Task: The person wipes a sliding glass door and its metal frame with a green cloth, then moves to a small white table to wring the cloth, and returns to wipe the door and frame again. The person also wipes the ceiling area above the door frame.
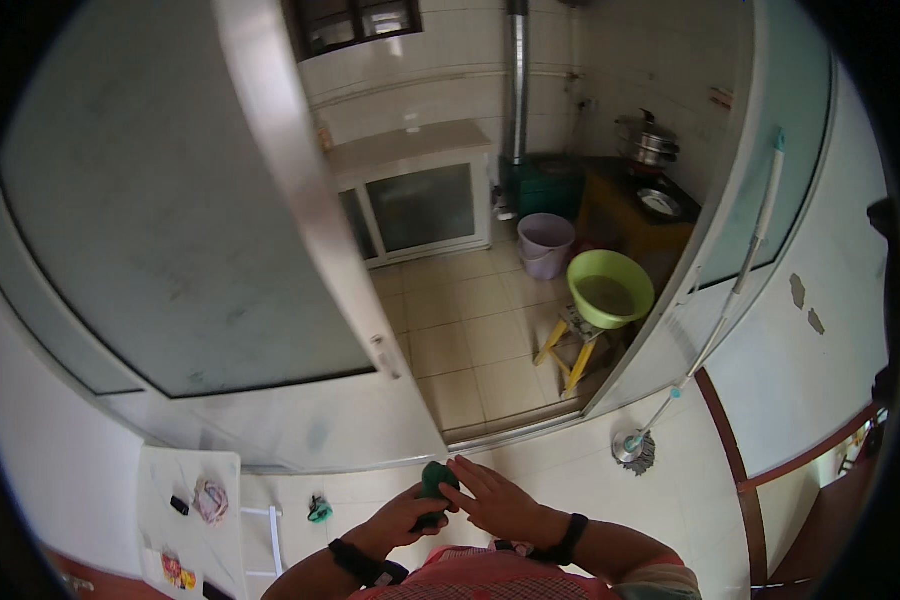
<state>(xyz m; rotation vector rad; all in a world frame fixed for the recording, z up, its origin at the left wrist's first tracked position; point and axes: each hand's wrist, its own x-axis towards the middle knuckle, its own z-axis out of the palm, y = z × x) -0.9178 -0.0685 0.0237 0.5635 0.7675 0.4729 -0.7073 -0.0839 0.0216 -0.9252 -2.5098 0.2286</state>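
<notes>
A small dark green bundle [439,475] is held between my two hands, close in front of my body. Whether it is cloth or thin plastic is not plain. My left hand [406,514] wraps its lower part, with a darker piece poking out beneath the fingers. From the other side my right hand [490,501] presses its fingers and thumb against the bundle's upper part. Both wrists wear dark bands, and a pink checked apron [465,574] covers my front.
A frosted sliding door [217,225] opens onto a tiled kitchen. Inside, a green basin [607,259] of water rests on a yellow-legged stool [581,367] near a purple bucket [545,247]. A mop [709,349] leans at right. A white table [195,540] and a green bag [319,510] lie left.
</notes>
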